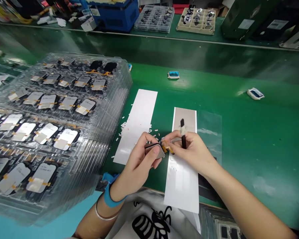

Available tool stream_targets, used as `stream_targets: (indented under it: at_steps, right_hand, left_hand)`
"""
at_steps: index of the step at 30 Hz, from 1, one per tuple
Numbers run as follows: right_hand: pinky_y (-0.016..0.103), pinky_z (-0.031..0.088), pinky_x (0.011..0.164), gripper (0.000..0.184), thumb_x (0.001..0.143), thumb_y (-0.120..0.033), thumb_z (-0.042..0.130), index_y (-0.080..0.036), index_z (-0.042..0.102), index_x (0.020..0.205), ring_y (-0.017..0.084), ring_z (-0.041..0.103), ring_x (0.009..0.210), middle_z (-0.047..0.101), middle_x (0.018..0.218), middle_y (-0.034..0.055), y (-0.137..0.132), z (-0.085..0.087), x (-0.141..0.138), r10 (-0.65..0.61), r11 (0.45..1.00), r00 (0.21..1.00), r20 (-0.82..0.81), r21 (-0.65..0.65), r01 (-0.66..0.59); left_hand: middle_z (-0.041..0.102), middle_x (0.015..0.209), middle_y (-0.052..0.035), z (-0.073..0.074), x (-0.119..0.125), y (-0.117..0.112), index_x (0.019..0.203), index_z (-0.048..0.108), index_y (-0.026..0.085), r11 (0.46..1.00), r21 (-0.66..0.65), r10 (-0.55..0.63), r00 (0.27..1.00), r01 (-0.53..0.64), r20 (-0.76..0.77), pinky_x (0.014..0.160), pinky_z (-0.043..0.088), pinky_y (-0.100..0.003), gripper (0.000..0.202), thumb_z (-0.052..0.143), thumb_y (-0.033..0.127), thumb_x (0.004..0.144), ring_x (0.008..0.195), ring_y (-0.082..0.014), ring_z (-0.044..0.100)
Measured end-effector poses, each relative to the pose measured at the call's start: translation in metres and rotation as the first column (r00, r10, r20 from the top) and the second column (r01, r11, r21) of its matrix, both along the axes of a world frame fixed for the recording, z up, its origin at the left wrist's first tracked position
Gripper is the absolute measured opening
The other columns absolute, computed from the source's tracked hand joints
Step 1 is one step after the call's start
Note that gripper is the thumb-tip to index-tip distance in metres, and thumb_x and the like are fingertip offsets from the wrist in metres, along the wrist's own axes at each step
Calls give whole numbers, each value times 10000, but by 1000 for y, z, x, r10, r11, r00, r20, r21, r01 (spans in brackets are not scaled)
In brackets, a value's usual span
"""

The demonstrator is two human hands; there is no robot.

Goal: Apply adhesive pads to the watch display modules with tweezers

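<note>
My left hand (139,159) is closed round a small dark rectangular screen module (154,150), held just above the green bench. My right hand (191,151) pinches the module's orange flex tail (168,146) with its fingertips and also holds dark tweezers (182,132) upright, a white bit stuck near the tip. Both hands meet over the gap between two white paper strips, one on the left (137,122) and one on the right (181,186).
A tall stack of clear plastic trays (109,109) filled with several similar modules stands at the left. Two small blue-and-white parts (173,75) (255,94) lie on the green belt. Crates and part trays (154,18) line the far side. White scraps litter the left strip.
</note>
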State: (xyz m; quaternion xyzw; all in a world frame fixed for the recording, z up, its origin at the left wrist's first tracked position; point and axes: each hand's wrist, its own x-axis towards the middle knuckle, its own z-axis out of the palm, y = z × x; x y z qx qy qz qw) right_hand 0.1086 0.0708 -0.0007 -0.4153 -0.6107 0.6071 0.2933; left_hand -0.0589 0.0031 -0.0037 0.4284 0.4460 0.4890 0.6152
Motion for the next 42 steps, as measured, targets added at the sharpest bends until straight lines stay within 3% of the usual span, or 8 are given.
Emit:
stream_targets:
  at_steps: [3, 11, 16, 20, 29, 36, 39, 42]
  right_hand:
    - [230, 383, 505, 232, 810, -392, 691, -169, 687, 747, 103, 510, 571, 632, 663, 5, -2, 1, -1, 55, 989, 993, -101, -131, -68]
    - [262, 496, 556, 307, 822, -470, 740, -183, 705, 721, 131, 593, 602, 646, 652, 10, -7, 2, -3, 3, 998, 994, -113, -63, -10]
    - [230, 305, 413, 375, 841, -536, 713, -182, 701, 718, 88, 359, 444, 403, 469, -61, -10, 3, -3, -15, 1000, 1000, -23, 23, 16]
    - [223, 184, 428, 369, 836, -513, 706, -169, 677, 708, 68, 217, 458, 251, 480, -95, -11, 4, -2, -6, 1000, 1000, -15, -3, 6]
    - [212, 278, 474, 275, 841, -328, 671, -173, 558, 644, 72, 345, 524, 462, 587, -43, -20, 2, -8, -96, 995, 992, -86, -4, 96]
    - [240, 414, 535, 270, 907, -413, 631, -187, 630, 759, 108, 482, 559, 522, 616, -32, -17, 4, -2, -56, 996, 997, -57, 72, 60]
    - [265, 466, 659, 324, 994, -424, 503, -209, 696, 848, 138, 569, 713, 597, 741, 7, -12, 9, 19, -174, 963, 985, 5, 208, 170]
    - [268, 482, 720, 365, 1038, -421, 430, -229, 705, 893, 136, 599, 803, 630, 892, 24, -14, 11, 42, -369, 868, 928, 56, 377, 323]
  left_hand:
    - [391, 613, 76, -1, 0, 1, 936, 425, 242, 1000, 9, 9, 1000, -9, -28, 484, 293, -228, 196, 465, 410, 1029, 511, -99, 370]
    - [396, 663, 63, -6, 0, -2, 966, 403, 251, 999, 44, -3, 994, 8, -108, 529, 307, -237, 151, 430, 376, 1046, 580, -114, 373]
    - [437, 679, 49, -8, -1, -3, 1005, 423, 256, 1000, -2, -13, 996, 13, -89, 545, 322, -248, 140, 417, 390, 1043, 604, -129, 405]
    - [461, 698, 42, -7, -2, -3, 1026, 430, 260, 999, -11, -37, 997, 36, -67, 550, 330, -250, 166, 465, 423, 1024, 617, -130, 435]
    - [360, 696, 65, -7, 0, 1, 1006, 397, 254, 998, 1, -55, 995, 56, -86, 515, 293, -228, 171, 458, 412, 1032, 556, -100, 331]
    - [418, 655, 71, -5, -1, 2, 1024, 385, 241, 996, 28, -80, 985, 85, -155, 517, 309, -230, 175, 452, 402, 1038, 555, -101, 378]
    - [572, 709, 32, 1, 2, 0, 1005, 388, 234, 991, 19, -128, 970, 135, -207, 579, 411, -244, 165, 388, 389, 1060, 599, -113, 492]
    - [686, 980, -57, 10, 9, -4, 1033, 439, 220, 969, 61, -196, 895, 239, -401, 765, 509, -315, 141, 368, 337, 1067, 846, -161, 639]
